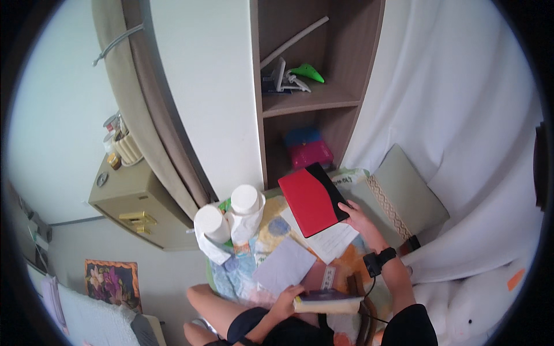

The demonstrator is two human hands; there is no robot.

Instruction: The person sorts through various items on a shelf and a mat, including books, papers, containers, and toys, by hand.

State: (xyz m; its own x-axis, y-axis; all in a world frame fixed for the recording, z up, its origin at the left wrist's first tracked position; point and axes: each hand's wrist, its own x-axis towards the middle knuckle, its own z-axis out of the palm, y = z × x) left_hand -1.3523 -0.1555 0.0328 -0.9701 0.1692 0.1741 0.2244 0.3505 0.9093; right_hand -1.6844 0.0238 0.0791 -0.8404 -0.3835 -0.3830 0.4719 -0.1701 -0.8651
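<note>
My right hand (pixel 355 215) grips a red and black hardcover notebook (pixel 307 199) by its near right corner, in front of the shelf unit. In my left hand (pixel 289 300) is the left end of a thick book (pixel 329 302), held low near my lap with its page edges facing me. Below the notebook, loose white papers (pixel 331 240) with writing lie on a colourful blanket (pixel 233 272). A pale lilac sheet or folder (pixel 285 264) rests beside them, partly over a dull red book (pixel 318 279) that bears writing.
Two paper rolls (pixel 246 200) stand at the blanket's far left. A cushion (pixel 404 194) leans at the right, by the white curtain (pixel 415 95). Ahead, a shelf unit (pixel 311 108) holds a pink and blue container (pixel 309 151). A safe (pixel 143 207) stands left; a plush toy (pixel 471 302) lies right.
</note>
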